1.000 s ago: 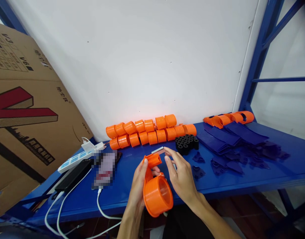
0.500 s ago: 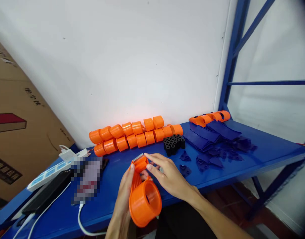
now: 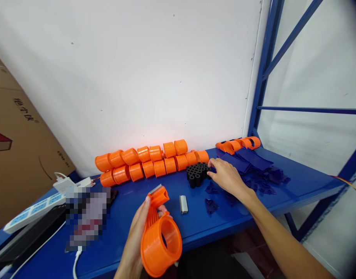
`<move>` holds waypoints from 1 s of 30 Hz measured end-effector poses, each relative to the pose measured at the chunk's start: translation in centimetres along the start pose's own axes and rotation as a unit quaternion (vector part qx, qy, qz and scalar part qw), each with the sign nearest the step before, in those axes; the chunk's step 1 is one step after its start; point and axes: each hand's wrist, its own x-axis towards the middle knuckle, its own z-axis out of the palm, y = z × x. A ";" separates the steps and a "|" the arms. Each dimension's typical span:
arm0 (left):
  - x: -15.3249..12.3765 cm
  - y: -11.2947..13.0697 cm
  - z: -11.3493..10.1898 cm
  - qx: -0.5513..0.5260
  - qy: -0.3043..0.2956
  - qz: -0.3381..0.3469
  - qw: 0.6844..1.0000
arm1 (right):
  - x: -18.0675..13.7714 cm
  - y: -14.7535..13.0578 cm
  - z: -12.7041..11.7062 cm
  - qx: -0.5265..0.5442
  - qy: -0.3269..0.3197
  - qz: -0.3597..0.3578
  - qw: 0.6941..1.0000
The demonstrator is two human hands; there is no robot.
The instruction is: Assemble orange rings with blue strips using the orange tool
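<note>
My left hand [image 3: 137,232] is closed around an orange plastic tape-dispenser body [image 3: 159,236], a ring with a ribbed handle, held above the front edge of the blue shelf [image 3: 297,186]. My right hand [image 3: 226,177] reaches forward over the shelf, its fingertips touching the cluster of black rollers [image 3: 197,174], with small dark blue clips [image 3: 211,205] just beside it. I cannot see whether the fingers pinch a roller. A small grey metal piece [image 3: 183,204] lies on the shelf between the hands.
Two rows of orange rings [image 3: 149,161] line the wall. Blue flat parts [image 3: 250,159] and more orange bodies [image 3: 239,144] lie at the right. A power strip [image 3: 32,209], a charger, cables and a blurred phone sit at the left, beside a cardboard box [image 3: 18,147].
My right hand left the orange body and moved right and forward to the black rollers. The grey metal piece now lies on the shelf. The view shifted right.
</note>
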 end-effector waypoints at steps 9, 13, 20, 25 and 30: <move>0.9 -0.5 -0.9 -0.006 -0.027 -0.004 1.000 | -1.6 -4.0 0.3 0.022 -0.035 -0.043 0.998; 1.0 -0.6 -1.0 -0.018 -0.024 -0.013 0.999 | -1.4 -4.9 1.1 0.002 -0.047 -0.037 0.998; 0.1 -0.3 -0.1 -0.020 0.011 0.018 1.000 | -2.3 -4.7 -0.3 0.062 0.019 -0.009 0.998; 0.4 -0.6 -0.5 -0.005 -0.026 0.012 1.000 | -5.4 -8.4 -1.5 0.379 0.116 -0.019 0.918; 0.3 -0.7 -0.3 -0.007 -0.037 0.028 0.999 | -6.7 -12.6 0.8 0.435 0.064 -0.069 0.896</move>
